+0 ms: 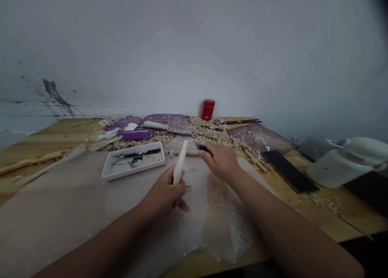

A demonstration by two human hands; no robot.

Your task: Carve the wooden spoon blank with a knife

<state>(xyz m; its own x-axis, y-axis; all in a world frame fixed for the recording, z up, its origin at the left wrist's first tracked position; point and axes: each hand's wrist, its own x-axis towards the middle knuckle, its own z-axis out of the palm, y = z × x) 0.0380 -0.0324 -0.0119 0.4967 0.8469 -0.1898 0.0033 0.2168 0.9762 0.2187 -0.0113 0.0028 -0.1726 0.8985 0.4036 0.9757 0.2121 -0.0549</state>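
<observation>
Midway across the wooden table (327, 215), the person's left hand (162, 193) is closed around the lower part of a long, pale cream wooden stick (180, 161), which stands tilted slightly toward the right hand above a crinkled translucent plastic sheet (226, 217). The right hand (220, 161) hangs just beside the stick's upper end, not touching it, its fingers pinched on a small black object (200, 147). Most of that object is hidden, so its kind cannot be told.

Just beyond the hands, toward the far edge, a shallow white rectangular tray (133, 161) holds black-handled metal tools. Pale curled wood shavings (206, 129) spread in a heap along the far edge, around a flat purple mat (166, 121) and a purple rectangular case (135, 134). A red cylindrical canister (208, 109) stands at the far edge against the white wall (194, 43), and thin dark-handled brushes (242, 121) lie near it. Toward the right edge rest a flat black rectangular tablet (289, 171) and a white plastic appliance (345, 163).
</observation>
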